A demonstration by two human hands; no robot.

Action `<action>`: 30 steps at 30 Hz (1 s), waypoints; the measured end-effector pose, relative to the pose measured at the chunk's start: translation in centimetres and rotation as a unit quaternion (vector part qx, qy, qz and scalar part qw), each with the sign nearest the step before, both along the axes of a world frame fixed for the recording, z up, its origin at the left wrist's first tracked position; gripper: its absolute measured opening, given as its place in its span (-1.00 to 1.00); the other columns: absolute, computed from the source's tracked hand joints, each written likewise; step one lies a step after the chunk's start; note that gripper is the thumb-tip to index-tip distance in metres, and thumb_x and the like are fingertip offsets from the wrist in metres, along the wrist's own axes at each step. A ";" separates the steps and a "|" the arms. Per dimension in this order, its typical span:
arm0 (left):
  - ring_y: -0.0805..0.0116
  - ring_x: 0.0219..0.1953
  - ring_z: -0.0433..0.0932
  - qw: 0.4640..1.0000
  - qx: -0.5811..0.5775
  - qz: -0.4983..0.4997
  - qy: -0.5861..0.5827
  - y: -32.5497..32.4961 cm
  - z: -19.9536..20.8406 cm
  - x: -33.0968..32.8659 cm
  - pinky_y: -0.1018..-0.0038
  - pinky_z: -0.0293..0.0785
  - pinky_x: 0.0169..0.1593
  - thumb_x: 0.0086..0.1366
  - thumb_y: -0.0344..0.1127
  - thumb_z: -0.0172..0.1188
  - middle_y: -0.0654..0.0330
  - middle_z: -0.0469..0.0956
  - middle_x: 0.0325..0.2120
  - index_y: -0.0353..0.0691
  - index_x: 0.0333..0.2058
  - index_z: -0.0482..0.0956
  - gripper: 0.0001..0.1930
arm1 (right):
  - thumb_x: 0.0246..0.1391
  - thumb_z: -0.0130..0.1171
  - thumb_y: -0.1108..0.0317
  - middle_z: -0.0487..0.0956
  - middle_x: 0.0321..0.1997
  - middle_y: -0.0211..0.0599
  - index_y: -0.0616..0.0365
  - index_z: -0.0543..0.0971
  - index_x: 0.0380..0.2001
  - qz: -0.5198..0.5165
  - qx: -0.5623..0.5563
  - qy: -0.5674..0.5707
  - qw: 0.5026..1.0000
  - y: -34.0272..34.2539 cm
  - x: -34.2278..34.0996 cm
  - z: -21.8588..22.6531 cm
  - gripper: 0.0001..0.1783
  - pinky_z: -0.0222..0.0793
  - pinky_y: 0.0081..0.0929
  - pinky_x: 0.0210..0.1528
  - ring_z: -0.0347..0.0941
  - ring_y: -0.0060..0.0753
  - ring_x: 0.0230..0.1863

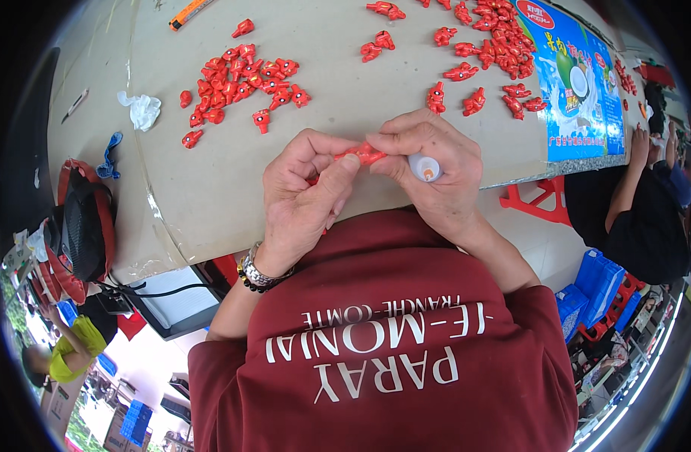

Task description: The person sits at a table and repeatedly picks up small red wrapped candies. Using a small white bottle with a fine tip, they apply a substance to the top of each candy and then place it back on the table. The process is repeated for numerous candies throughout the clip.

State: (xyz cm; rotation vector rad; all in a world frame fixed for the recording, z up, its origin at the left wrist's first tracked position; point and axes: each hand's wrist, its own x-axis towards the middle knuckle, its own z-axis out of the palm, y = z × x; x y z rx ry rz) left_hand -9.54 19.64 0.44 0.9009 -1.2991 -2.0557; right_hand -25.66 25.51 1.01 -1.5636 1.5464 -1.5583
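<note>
Above the table's near edge, my left hand (300, 192) and my right hand (440, 169) meet at their fingertips on a small red plastic figure part (366, 154). Both pinch it between thumb and fingers. A small white bottle (425, 169) with a round end is tucked in my right palm as well. More red shows behind my left fingers, too covered to make out. Beyond my left hand lies a pile of red figure parts (225, 87) with black-and-white eye marks. A larger heap of red parts (504, 41) is at the far right, with several loose ones nearer.
On the left of the table (338, 90) are a crumpled white tissue (141, 111), a blue strip (110, 156), a thin pen-like tool (76, 105) and a dark bag (85, 222). An orange cutter (189, 13) lies at the back. A blue printed sheet (575, 83) covers the right end, where another person's arm (628, 177) reaches in.
</note>
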 end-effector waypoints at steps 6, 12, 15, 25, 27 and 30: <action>0.73 -0.76 0.18 1.000 0.000 0.001 0.014 0.4 -0.2 -0.1 0.74 0.06 -0.72 0.32 -0.41 0.07 0.34 0.37 -0.71 -0.36 -0.23 0.44 -0.86 | -0.16 0.25 0.68 0.52 -0.45 -0.24 0.28 0.57 -0.46 0.017 0.005 -0.003 1.000 0.1 -0.1 -0.1 -0.86 0.50 -0.64 -0.50 0.56 -0.47 -0.51; 0.74 -0.76 0.19 1.000 0.002 0.001 0.007 0.4 -0.1 -0.2 0.74 0.06 -0.72 0.31 -0.40 0.08 0.33 0.39 -0.69 -0.37 -0.24 0.44 -0.86 | -0.16 0.26 0.67 0.51 -0.46 -0.26 0.26 0.57 -0.47 0.016 0.007 0.000 1.000 0.2 -0.1 -0.2 -0.87 0.46 -0.64 -0.53 0.54 -0.49 -0.52; 0.74 -0.76 0.19 1.000 0.007 0.000 0.009 0.5 -0.1 -0.2 0.74 0.07 -0.72 0.31 -0.40 0.08 0.32 0.41 -0.68 -0.37 -0.24 0.44 -0.86 | -0.17 0.26 0.66 0.51 -0.47 -0.27 0.24 0.57 -0.48 0.009 0.006 0.001 1.000 0.3 0.0 -0.3 -0.86 0.45 -0.64 -0.54 0.54 -0.50 -0.52; 0.74 -0.76 0.20 1.000 0.002 -0.003 0.020 0.4 -0.2 -0.4 0.73 0.06 -0.72 0.30 -0.42 0.09 0.30 0.44 -0.65 -0.37 -0.25 0.45 -0.87 | -0.24 0.36 0.63 0.54 -0.33 -0.23 0.22 0.60 -0.38 0.033 0.045 -0.012 0.998 0.9 -0.6 -0.5 -0.75 0.41 -0.58 -0.37 0.48 -0.47 -0.36; 0.76 -0.74 0.20 1.000 -0.003 -0.004 0.013 0.4 0.0 -0.4 0.74 0.07 -0.70 0.30 -0.43 0.09 0.30 0.45 -0.63 -0.37 -0.25 0.45 -0.88 | -0.24 0.36 0.62 0.54 -0.32 -0.23 0.22 0.60 -0.37 0.035 0.046 -0.013 0.998 0.9 -0.6 -0.4 -0.74 0.41 -0.58 -0.36 0.49 -0.47 -0.36; 0.76 -0.67 0.29 0.999 -0.041 -0.006 0.004 0.3 0.4 -0.3 0.75 0.16 -0.63 0.29 -0.47 0.09 0.27 0.51 -0.58 -0.38 -0.25 0.45 -0.90 | -0.28 0.34 0.65 0.55 -0.46 -0.26 0.22 0.60 -0.44 0.015 -0.017 0.033 0.999 0.2 -0.8 -0.1 -0.77 0.46 -0.62 -0.53 0.52 -0.47 -0.48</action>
